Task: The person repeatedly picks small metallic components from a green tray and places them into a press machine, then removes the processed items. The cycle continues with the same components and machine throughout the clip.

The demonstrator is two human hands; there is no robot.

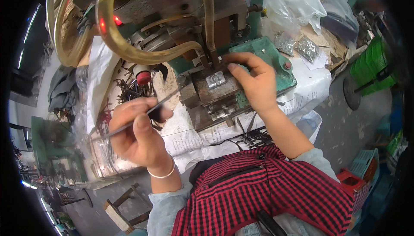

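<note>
My left hand (138,134) pinches a thin dark metal rod (166,100), slightly blurred. Its far tip reaches the left edge of a steel fixture block (220,91) on a small green bench machine (269,59). My right hand (256,78) rests at the far right side of that block. Its thumb and index finger come together beside the machine's upright metal parts (211,61); anything between them is too small to make out. A shiny square plate (215,79) lies on top of the block, just left of the right thumb.
Translucent yellowish hoses (108,29) loop over the machine. Dark metal pieces lie in a heap (129,89) beside a red-capped container (143,77); more dark pieces (252,137) lie near the front edge. Bags of small parts (307,48) sit back right. A green basket (373,68) stands farther right.
</note>
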